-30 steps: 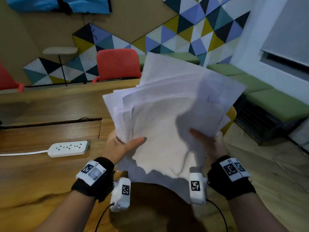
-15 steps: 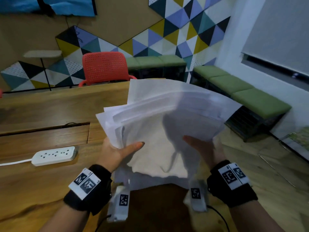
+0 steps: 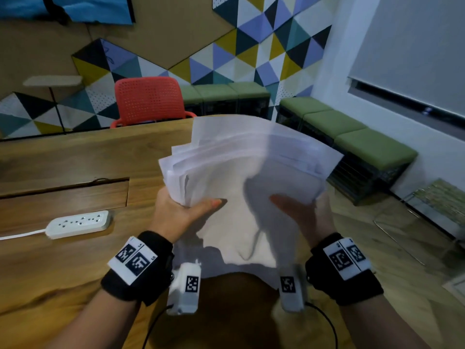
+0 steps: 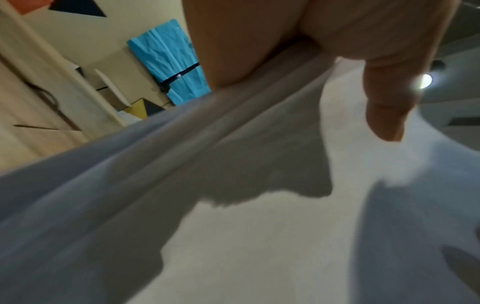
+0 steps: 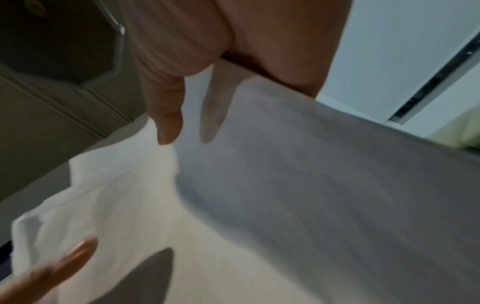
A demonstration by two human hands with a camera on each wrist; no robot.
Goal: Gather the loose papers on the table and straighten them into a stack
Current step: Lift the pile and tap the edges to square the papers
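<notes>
A loose sheaf of white papers (image 3: 249, 177) hangs in the air above the wooden table (image 3: 75, 157), its far edges fanned out and uneven. My left hand (image 3: 181, 210) grips the sheaf's left side, thumb lying across the front sheet. My right hand (image 3: 299, 212) holds the right side, thumb on the front, fingers hidden behind. In the left wrist view the papers (image 4: 259, 205) fill the frame under my left hand (image 4: 311, 61). The right wrist view shows the papers (image 5: 311, 195) gripped by my right hand (image 5: 207, 82), thumb over the front.
A white power strip (image 3: 79, 224) with its cord lies on the table at the left, near a recessed cable hatch (image 3: 65, 195). A red chair (image 3: 151, 99) stands at the far side. Green benches (image 3: 352, 132) line the right wall past the table's edge.
The sheaf has stayed in both hands and dropped lower and tilted more away from me. My head view has swung to the right.
</notes>
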